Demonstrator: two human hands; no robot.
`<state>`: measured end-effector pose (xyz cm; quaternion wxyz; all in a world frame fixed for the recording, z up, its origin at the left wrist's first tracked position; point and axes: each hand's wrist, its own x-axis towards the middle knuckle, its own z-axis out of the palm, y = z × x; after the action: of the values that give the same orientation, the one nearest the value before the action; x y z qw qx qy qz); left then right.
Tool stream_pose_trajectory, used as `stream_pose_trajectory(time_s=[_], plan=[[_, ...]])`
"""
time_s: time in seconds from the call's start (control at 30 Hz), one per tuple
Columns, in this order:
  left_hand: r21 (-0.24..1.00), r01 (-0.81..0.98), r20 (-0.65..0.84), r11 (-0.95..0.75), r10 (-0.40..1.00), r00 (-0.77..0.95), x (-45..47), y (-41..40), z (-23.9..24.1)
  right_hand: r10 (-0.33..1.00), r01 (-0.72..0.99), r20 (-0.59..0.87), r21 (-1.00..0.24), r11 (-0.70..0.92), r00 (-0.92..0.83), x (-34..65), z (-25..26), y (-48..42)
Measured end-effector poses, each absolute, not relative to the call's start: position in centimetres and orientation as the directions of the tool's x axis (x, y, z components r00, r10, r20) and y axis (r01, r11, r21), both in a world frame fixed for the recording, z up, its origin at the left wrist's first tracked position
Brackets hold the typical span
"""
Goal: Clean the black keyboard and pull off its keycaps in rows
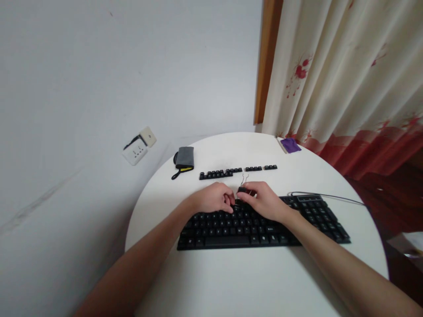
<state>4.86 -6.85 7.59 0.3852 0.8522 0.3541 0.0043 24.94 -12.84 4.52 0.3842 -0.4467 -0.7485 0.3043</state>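
A black keyboard (264, 224) lies across the round white table (231, 281). Both my hands meet over its upper rows. My right hand (264, 200) pinches a small black keycap at its fingertips, just above the keys. My left hand (214, 198) is curled with fingers closed, touching the keyboard's top row beside the right hand. What the left fingers hold is hidden. A thin wire keycap puller (244, 178) lies just beyond the hands. A row of removed black keycaps (231, 171) is lined up on the table further back.
A grey pouch with a yellow edge and black strap (183, 159) sits at the back left of the table. A purple cloth (290, 144) lies at the back right. The keyboard cable (330, 196) runs off to the right. Curtain and wall sockets stand behind.
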Motion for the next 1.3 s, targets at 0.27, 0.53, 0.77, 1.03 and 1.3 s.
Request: stream_pose_trajectory(time_s=[0.27,0.53,0.77,1.03,1.3], plan=[[0.625,0.565,-0.244,-0.538,0.553,0.796,4.7,-6.6,7.5,0.83,0.415,0.295,-0.756,0.506,-0.473,24.4,4.4,-13.3],[0.589,0.628,-0.247,-0.509,0.626,0.74,5.3,-7.0,6.9,0.905,0.493,0.282,-0.766,0.413,-0.319,23.5,3.6,-13.2],[0.601,0.615,-0.237,-0.511,0.621,0.747,5.4,-6.8,6.7,0.922,0.364,0.265,-0.86,0.358,-0.283,23.1,3.3,-13.1],[0.684,0.513,-0.134,-0.518,0.602,0.787,5.7,-7.3,7.4,0.968,0.289,0.24,-0.924,0.251,-0.072,23.3,2.1,-12.1],[0.884,0.295,0.116,-0.362,0.782,0.612,8.1,-8.2,6.4,0.945,0.121,0.283,-0.956,0.266,0.163,24.2,3.8,-12.1]])
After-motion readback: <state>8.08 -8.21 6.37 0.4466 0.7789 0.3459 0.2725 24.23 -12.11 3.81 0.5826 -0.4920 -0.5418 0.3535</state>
